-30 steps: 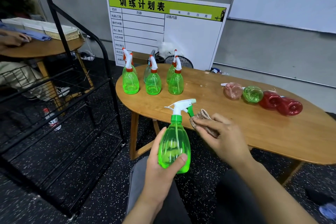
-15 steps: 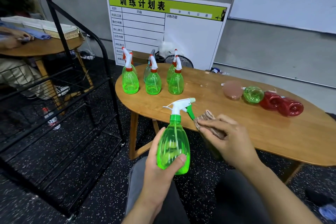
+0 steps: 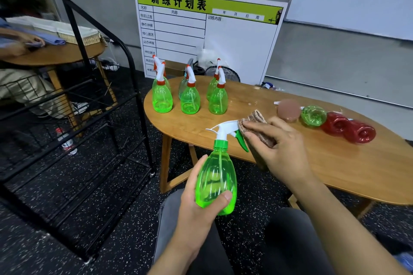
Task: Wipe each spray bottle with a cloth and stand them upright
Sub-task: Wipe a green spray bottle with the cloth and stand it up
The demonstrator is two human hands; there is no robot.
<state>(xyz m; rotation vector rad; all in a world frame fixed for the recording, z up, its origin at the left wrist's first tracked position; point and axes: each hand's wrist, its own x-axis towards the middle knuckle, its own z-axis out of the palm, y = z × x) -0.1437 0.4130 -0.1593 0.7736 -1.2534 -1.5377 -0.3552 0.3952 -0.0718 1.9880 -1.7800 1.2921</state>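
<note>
Left hand point(image 3: 196, 205) grips one green bottle point(image 3: 215, 179) upright off the table's point(image 3: 335, 169) near edge. Right hand point(image 3: 279, 149) pinches cloth point(image 3: 257, 127) against its nozzle. Upright at far-left end: six, rear ones half hidden. Lying right: four.

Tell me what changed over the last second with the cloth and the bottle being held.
The right hand carried the brown cloth up from beside the trigger onto the white spray head of the green bottle, where it now presses against the nozzle end. The left hand kept its grip round the bottle's body, upright over the lap. Bottles on the wooden table stayed put.
</note>
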